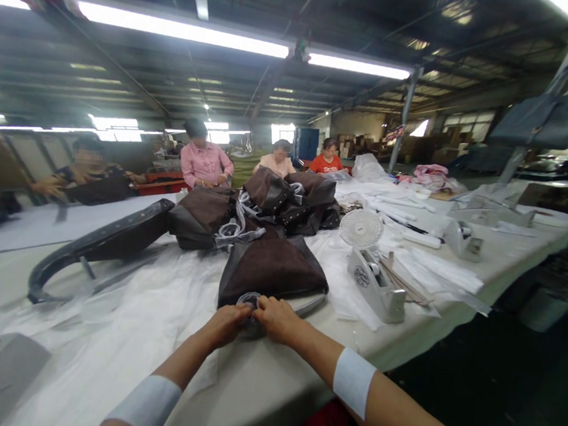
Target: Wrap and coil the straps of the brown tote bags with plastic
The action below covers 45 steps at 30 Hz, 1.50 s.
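Observation:
A dark brown bag (274, 269) with black sides lies on the table near its front edge. At its near edge is a ring-like strap part (248, 299), wrapped in clear plastic. My left hand (230, 323) pinches this part from the left, its fingers closed. Right beside it, my right hand (274, 317) holds the same part with bent fingers; the fingertips of both hands nearly touch. A grey strap (308, 304) curves out to the right of the bag. White bands circle both of my forearms.
Behind the bag is a pile of brown bags (285, 200). A tape dispenser (376, 285) and a small white fan (361, 228) stand to the right. A strapped black bag (126, 231) and white plastic sheets (118, 311) lie left. Several people work across the table.

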{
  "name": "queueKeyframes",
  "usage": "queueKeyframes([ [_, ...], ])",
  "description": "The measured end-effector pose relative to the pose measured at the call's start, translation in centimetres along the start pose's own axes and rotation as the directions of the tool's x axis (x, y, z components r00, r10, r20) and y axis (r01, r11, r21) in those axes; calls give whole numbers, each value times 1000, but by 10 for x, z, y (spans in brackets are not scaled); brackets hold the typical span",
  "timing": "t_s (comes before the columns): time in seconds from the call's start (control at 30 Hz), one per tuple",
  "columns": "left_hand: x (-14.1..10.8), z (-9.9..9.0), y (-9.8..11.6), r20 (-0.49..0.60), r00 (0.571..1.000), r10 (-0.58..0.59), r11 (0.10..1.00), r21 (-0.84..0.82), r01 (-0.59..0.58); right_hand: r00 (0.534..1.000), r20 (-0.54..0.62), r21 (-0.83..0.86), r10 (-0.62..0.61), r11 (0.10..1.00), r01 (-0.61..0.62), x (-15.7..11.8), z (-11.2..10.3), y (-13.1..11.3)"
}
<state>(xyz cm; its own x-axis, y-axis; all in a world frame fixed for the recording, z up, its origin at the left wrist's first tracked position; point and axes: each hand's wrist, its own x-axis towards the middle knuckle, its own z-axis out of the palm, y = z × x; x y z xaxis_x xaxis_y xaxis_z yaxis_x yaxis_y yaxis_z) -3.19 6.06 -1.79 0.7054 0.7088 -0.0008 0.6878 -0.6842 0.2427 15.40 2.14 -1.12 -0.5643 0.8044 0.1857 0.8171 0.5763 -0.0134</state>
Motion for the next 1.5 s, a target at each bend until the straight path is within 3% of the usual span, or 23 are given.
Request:
queueKeyframes([
  [0.1,1,0,0,-14,1000,-25,1000,-12,25,1000,-19,-2,-5,1000,5,-3,0,3],
  [0.37,-2,-8,14,-24,994,-104,993,-51,102,988,-12,-17,-154,988,154,7,1,15],
  [0.57,-7,8,26,-70,981,-180,982,49,183,985,13,-13,-172,985,172,8,2,19],
  [0.8,-8,22,22,-152,974,-165,986,-66,156,981,4,83,-196,977,194,1,-4,28],
  [1.07,-2,45,15,-183,958,-222,974,-86,210,961,43,26,-273,962,272,27,26,40],
  [1.2,0,45,12,-178,958,-225,972,-109,208,961,72,30,-268,963,266,28,27,40],
  [1.27,-1,41,14,-175,957,-232,969,-121,213,968,30,16,-249,969,248,20,25,36],
  [1.33,-3,37,16,-172,956,-239,968,-122,220,976,-119,-17,-183,983,183,7,25,32],
  [1.43,-4,33,19,-176,955,-239,969,-111,222,935,-352,-42,-41,999,28,-14,30,26],
  [1.5,-5,32,19,-172,957,-233,970,-117,215,921,-389,-53,17,998,-41,-24,35,22],
])
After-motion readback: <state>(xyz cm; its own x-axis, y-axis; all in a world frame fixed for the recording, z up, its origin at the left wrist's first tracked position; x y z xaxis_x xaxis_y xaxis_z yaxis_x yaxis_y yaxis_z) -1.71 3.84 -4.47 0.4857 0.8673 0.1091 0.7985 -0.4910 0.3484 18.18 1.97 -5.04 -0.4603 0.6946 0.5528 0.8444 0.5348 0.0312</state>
